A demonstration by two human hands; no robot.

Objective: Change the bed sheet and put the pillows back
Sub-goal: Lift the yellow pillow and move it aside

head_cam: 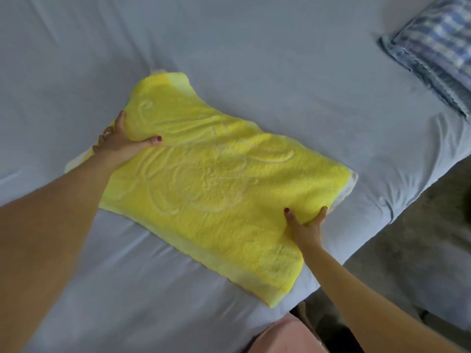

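You're gripping the yellow embossed terry-covered pillow [216, 179] at both short ends, left hand [122, 146] far, right hand [307, 225] near, long axis running diagonally between them.

Bare pale sheet [229, 42] lies open left of and beyond the yellow pillow [209, 179], which fills the middle. A blue checked pillow [438, 47] blocks the far right corner.
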